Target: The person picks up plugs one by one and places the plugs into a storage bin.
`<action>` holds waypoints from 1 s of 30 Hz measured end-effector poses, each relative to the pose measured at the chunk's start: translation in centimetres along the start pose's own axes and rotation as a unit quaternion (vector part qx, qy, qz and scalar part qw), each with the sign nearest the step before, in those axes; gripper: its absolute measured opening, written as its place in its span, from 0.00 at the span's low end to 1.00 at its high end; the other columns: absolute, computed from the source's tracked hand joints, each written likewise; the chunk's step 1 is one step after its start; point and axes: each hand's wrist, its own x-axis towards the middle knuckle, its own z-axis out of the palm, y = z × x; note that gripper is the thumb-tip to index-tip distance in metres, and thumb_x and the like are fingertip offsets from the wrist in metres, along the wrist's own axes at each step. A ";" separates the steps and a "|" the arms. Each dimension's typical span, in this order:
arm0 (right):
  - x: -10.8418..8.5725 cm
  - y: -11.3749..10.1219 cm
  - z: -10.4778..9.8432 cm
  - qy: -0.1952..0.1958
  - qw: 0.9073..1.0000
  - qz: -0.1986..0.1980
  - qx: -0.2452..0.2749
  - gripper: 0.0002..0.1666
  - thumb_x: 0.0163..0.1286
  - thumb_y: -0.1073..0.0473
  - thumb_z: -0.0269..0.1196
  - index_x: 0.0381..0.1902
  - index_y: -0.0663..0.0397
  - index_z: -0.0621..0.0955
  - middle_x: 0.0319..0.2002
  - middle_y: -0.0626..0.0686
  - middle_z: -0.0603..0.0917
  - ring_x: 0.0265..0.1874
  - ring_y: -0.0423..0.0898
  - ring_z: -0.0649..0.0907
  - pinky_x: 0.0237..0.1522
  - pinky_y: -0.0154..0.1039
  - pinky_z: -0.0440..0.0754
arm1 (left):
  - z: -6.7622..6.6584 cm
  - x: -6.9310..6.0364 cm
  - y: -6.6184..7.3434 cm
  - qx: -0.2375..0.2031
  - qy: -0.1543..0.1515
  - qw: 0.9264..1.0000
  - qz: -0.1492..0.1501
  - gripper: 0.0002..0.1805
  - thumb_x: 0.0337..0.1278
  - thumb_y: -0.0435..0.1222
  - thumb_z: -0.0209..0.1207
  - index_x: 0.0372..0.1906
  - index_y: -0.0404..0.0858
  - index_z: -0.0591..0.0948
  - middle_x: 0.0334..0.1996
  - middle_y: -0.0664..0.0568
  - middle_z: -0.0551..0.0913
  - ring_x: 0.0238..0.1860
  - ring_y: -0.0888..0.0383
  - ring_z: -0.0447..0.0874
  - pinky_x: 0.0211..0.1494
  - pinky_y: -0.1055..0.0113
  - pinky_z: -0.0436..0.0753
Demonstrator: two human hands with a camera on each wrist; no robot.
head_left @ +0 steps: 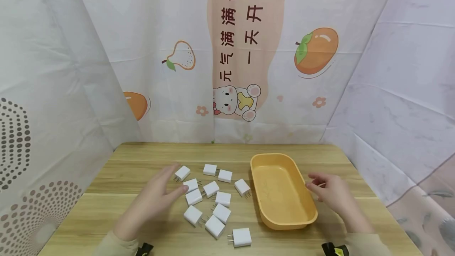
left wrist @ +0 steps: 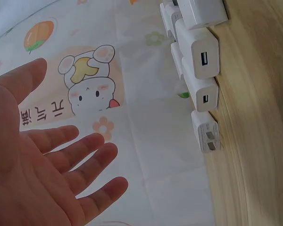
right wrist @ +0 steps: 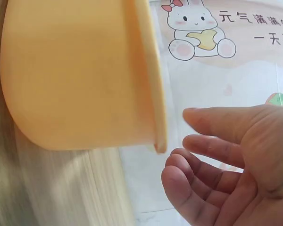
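Observation:
Several white charger plugs [head_left: 211, 189] with metal prongs lie scattered on the middle of the wooden table. Above their left side hovers my left hand [head_left: 156, 194], its fingers spread and holding nothing; in the left wrist view the palm [left wrist: 33, 174] is apart from the plugs [left wrist: 205, 54]. To the right of the plugs stands a yellow-orange plastic basin [head_left: 281, 192], with nothing inside. Just beyond its right rim is my right hand [head_left: 330, 192], fingers loosely bent around nothing. The right wrist view shows a gap between that hand [right wrist: 221, 160] and the basin's wall [right wrist: 80, 80].
A wooden table [head_left: 138, 161] bears everything. Behind it hangs a printed curtain [head_left: 177, 102] with fruit and a cartoon figure, and pale cloth walls [head_left: 387, 70] close off both sides. One plug [head_left: 241, 237] lies nearest the front, apart from the others.

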 end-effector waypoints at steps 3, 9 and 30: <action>0.2 0.2 0.3 -0.007 1.000 0.008 -0.002 0.24 0.69 0.61 0.68 0.57 0.72 0.81 0.37 0.56 0.86 0.29 0.48 0.85 0.25 0.39 0.84 | 0.3 0.3 0.2 0.007 -0.001 1.000 0.003 0.44 0.64 0.57 0.64 0.76 0.36 0.66 0.72 0.39 0.68 0.71 0.38 0.66 0.69 0.39 0.66; 0.4 0.5 1.0 -0.019 0.999 0.027 0.015 0.19 0.68 0.66 0.67 0.55 0.71 0.82 0.36 0.56 0.87 0.27 0.47 0.85 0.24 0.39 0.85 | 0.8 0.6 0.9 0.008 -0.009 1.000 -0.003 0.44 0.64 0.54 0.65 0.76 0.36 0.66 0.72 0.39 0.69 0.71 0.39 0.67 0.69 0.41 0.67; 0.1 0.6 1.3 -0.021 0.999 0.043 0.002 0.18 0.67 0.67 0.67 0.53 0.70 0.84 0.33 0.54 0.87 0.23 0.46 0.83 0.23 0.40 0.85 | 1.5 4.2 -1.1 0.046 -0.049 0.996 -0.062 0.44 0.67 0.57 0.60 0.75 0.31 0.65 0.69 0.32 0.69 0.70 0.33 0.65 0.69 0.37 0.65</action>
